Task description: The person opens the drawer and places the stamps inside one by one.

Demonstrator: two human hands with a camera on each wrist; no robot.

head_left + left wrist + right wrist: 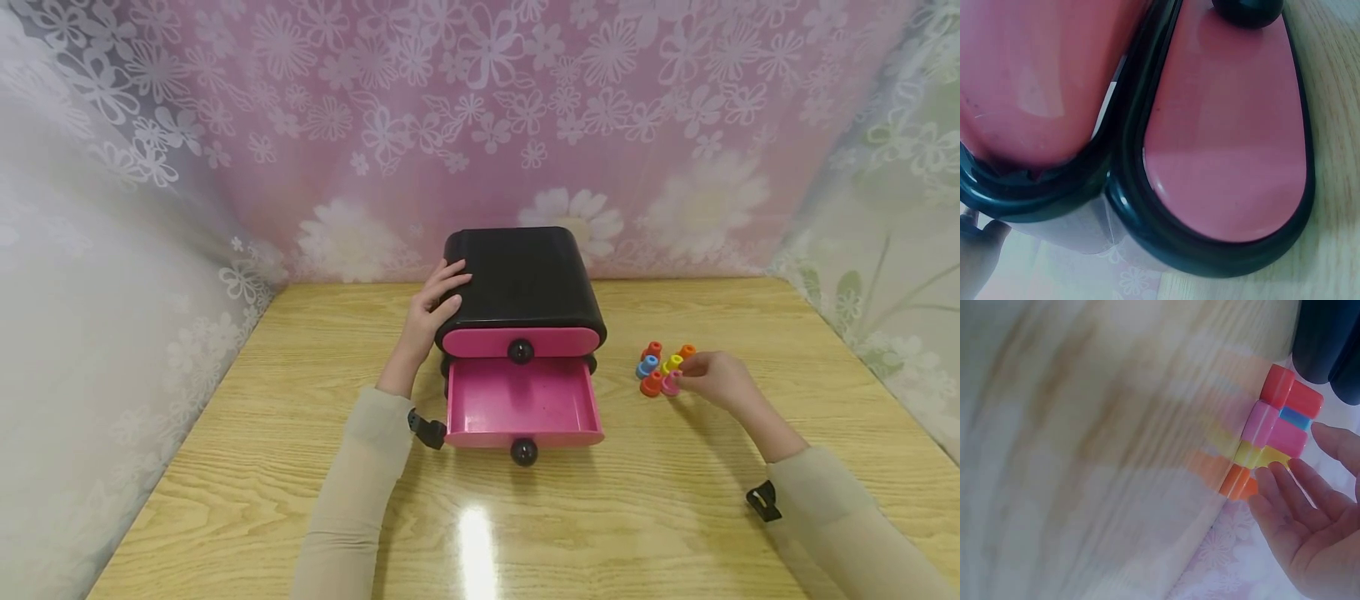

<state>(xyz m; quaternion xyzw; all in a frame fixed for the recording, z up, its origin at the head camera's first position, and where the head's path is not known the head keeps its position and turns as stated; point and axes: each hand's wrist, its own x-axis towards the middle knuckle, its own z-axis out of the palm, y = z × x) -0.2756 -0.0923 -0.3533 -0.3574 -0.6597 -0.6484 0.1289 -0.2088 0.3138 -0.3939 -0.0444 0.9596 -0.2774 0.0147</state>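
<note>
My left hand (435,308) rests on the left edge of a black box with pink drawers (521,275), fingers spread over its top. The box's lower drawer (521,400) is pulled out, with nothing seen inside; the upper drawer (1229,137) is closed. To the right of the box, my right hand (717,377) reaches over several small stepped plastic pegs. Its fingers lie close to the pink peg (1279,431) and the yellow peg (1260,454), thumb apart from the fingertips. Beside these stand a blue peg (647,367), an orange peg (1236,481) and two red pegs.
Everything stands on a wood-grain table (300,467). A pink flowered cloth (420,125) hangs behind it, with pale cloth at both sides. Round black knobs (523,452) stick out from the drawer fronts. Black straps (763,500) hang at both wrists.
</note>
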